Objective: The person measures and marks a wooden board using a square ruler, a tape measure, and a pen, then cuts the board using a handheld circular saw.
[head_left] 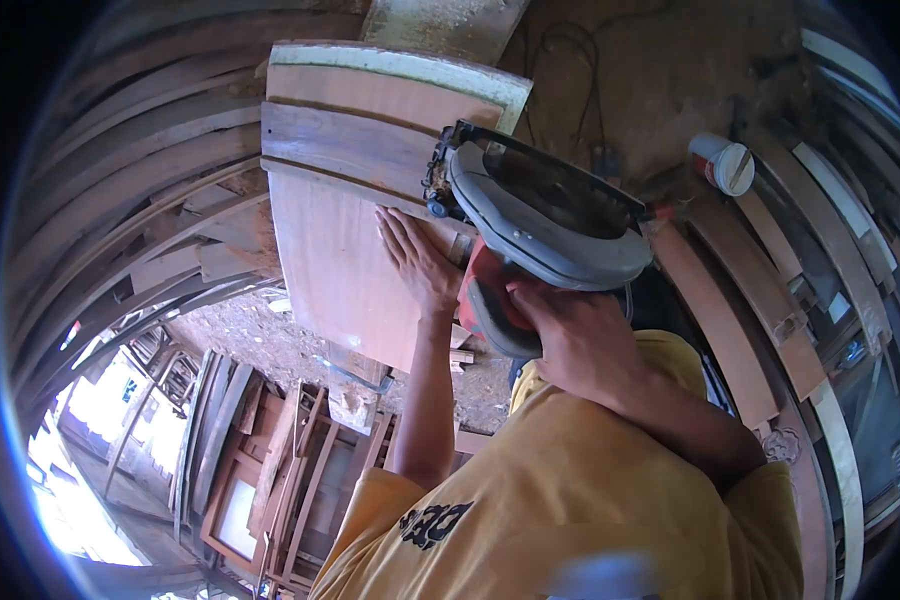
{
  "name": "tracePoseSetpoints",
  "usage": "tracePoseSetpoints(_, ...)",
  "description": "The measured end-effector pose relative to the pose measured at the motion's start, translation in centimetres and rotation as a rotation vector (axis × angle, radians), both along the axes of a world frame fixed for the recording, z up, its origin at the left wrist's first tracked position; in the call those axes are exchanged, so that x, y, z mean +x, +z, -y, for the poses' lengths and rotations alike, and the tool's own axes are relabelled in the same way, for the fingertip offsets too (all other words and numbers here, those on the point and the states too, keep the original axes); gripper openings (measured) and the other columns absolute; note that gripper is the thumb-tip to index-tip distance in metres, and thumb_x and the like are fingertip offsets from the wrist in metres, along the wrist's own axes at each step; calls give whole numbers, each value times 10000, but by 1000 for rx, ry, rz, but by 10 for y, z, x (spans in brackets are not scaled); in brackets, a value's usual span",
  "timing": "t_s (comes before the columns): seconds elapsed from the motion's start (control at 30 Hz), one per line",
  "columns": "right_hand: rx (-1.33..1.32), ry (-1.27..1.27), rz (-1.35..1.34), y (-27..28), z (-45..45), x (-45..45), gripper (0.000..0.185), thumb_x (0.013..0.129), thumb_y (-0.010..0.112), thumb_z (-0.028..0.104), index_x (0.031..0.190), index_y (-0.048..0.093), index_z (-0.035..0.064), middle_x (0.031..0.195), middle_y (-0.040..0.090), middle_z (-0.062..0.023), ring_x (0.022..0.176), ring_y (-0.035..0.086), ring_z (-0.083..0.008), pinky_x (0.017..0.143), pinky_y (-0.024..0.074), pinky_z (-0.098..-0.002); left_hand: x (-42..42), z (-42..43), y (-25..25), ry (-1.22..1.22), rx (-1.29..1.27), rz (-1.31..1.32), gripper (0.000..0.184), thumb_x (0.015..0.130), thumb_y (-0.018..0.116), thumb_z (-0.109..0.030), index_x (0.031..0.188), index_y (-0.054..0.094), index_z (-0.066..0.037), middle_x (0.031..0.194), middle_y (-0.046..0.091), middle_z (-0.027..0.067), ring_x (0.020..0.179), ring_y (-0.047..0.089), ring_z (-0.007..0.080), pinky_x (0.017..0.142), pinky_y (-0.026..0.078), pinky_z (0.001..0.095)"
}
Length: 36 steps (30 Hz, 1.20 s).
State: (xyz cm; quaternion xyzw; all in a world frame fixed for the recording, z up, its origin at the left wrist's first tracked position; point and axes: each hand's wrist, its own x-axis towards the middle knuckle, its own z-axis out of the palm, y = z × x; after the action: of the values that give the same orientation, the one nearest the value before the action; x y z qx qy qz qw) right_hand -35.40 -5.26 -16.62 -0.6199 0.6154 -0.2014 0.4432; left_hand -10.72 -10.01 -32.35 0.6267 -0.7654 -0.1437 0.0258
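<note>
A circular saw (550, 225) with a grey guard and a red and grey body sits at the right edge of a pale wooden panel (340, 265). My right hand (582, 335) is wrapped round the saw's rear handle. My left hand (417, 262) lies flat on the panel, fingers stretched out, just left of the saw. Beyond the fingertips a darker straight board (350, 135) lies across the panel, and the front of the saw's base is at its right end. The blade's contact with the wood is hidden from view.
Long planks (150, 130) are stacked at the left, and more boards (715, 310) lie at the right. A white bucket (712, 160) stands among them. A dark cord (592, 75) trails over the floor at the back. Wooden frames (245, 490) lean at the lower left.
</note>
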Motion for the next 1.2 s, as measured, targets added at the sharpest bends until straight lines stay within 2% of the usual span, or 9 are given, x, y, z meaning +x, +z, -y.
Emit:
tracePoseSetpoints(0.13,62,38,27,1,7,2,377,825,671,90,1202,662,81,936,740,-141,868,732,-355,774,554,-480,4,0,-6,26,-7,31,888,975,516,-407,1606,169,112,1691,152,318,1577,161,456,1288,148,508)
tracePoseSetpoints(0.2,166,92,40,2,9,3,600,676,755,26,1265,640,12,1045,736,-163,1025,707,-333,904,526,-460,3,-1,-5,17,-20,32,872,980,508,-393,1608,170,109,1693,155,312,1579,161,451,1290,149,503)
tracePoseSetpoints(0.77,181,118,48,5,18,4,669,648,772,22,1300,628,4,1056,731,-173,1041,698,-346,936,521,-467,2,-2,-2,19,-12,48,746,998,448,-235,1611,177,92,1699,159,290,1591,148,412,1301,133,486)
tracePoseSetpoints(0.83,190,124,49,5,16,2,671,642,774,18,1297,629,2,1054,729,-172,1032,699,-347,927,526,-463,2,0,-1,23,5,50,908,961,555,-409,1607,174,102,1693,159,305,1585,149,433,1296,128,499)
tracePoseSetpoints(0.87,136,102,30,5,11,1,584,697,744,37,1271,635,35,1006,731,-151,947,713,-342,859,540,-460,1,-1,0,26,3,52,908,961,555,-409,1607,174,102,1693,159,305,1585,149,433,1296,128,499)
tracePoseSetpoints(0.93,84,82,9,6,3,-3,498,752,713,56,1245,642,68,958,733,-129,861,726,-337,791,553,-457,-9,3,12,32,-1,-64,1227,803,688,-660,1598,173,120,1681,157,335,1576,148,464,1291,123,513)
tracePoseSetpoints(0.97,53,60,1,6,-1,-6,495,753,698,45,1245,645,64,960,733,-129,858,726,-338,792,554,-457,-10,3,11,33,-1,-65,1227,803,688,-660,1598,173,120,1681,157,335,1576,148,464,1291,123,513)
tracePoseSetpoints(1.03,27,38,-9,7,-5,-10,493,755,683,35,1246,648,61,963,733,-128,856,725,-340,793,555,-456,-8,3,11,-2,-35,-53,1478,623,742,-823,1592,164,132,1668,156,360,1568,145,486,1289,118,520)
tracePoseSetpoints(1.2,8,39,-26,5,-8,-10,447,770,676,48,1216,654,61,943,740,-126,847,730,-334,767,563,-456,-7,2,10,4,-18,-54,1468,646,733,-827,1595,153,131,1667,155,361,1567,144,488,1287,122,525)
